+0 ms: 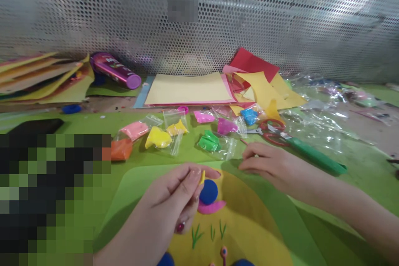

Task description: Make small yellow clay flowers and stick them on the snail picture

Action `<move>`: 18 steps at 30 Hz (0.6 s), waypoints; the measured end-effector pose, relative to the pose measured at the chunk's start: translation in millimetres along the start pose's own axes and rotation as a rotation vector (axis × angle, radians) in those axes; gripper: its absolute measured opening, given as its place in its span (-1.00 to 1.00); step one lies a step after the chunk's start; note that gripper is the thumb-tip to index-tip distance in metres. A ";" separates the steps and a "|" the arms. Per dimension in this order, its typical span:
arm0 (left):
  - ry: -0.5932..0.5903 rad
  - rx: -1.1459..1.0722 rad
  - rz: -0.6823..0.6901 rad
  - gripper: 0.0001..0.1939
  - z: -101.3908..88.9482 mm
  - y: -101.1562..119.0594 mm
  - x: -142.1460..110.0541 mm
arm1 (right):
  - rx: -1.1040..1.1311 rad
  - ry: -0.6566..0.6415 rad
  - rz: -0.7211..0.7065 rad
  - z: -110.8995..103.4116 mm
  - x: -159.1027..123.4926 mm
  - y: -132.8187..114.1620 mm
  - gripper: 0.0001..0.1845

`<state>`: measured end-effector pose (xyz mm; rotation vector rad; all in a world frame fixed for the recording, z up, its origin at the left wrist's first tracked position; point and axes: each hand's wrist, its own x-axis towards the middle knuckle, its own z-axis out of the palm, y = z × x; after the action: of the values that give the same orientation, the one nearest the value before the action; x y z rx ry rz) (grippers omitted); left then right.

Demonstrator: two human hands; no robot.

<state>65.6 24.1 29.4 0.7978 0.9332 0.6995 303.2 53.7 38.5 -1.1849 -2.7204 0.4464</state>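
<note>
Yellow piece [202, 177], short and narrow, is gripped between the thumb and fingers of the left hand [174, 193]. Its long axis stands roughly upright in the view, the upper end leaning slightly right. Only part projects from the grip; the rest, if any, is hidden by the fingers.

Blue disc [208, 192] lies immediately to the right of the piece and slightly nearer the wearer, its left edge partly covered by the left hand. Whether piece and disc touch cannot be determined. The left hand is much the nearer of the two; one finger extends past the far side of the disc. Pink strip [215, 207] borders the disc on its near side, its free end pointing right.

Yellow sheet [249, 216] lies beneath both shapes and bears green blades [196, 236] nearer the wearer. Lateral room is judged wider to the right of the disc, where the sheet runs to its curved edge, than to the left, which the hand occupies.

Right hand [274, 162] lies beyond that curved edge, its fingers curled. A thin reddish stick [244, 142] shows just beside them; whether it is gripped cannot be told. Green lump [209, 141] in a clear bag and scissors [272, 132] lie on the far side of this hand, limiting room outward across the bench [93, 121].
</note>
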 end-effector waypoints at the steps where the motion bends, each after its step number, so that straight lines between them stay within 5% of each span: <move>1: 0.013 -0.024 0.002 -0.73 0.1 0.6 -0.9 | -0.004 0.008 -0.019 0.8 -0.5 2.2 -0.72; 9: -0.053 -0.003 -0.021 -0.74 -1.2 -1.0 1.3 | 0.176 -0.025 0.066 -13.3 -2.2 6.7 -0.74; 15: 0.006 0.130 -0.019 -0.80 6.1 0.2 -1.8 | 0.136 0.416 0.003 -16.9 2.7 -31.6 -0.84; 18: -0.049 0.147 -0.012 -0.82 10.9 2.6 -4.5 | 0.140 0.480 -0.115 -5.5 3.6 -55.6 -0.81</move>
<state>72.9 18.8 37.4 0.9348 0.9519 0.6031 263.6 21.7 61.7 -0.9466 -2.2885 0.2855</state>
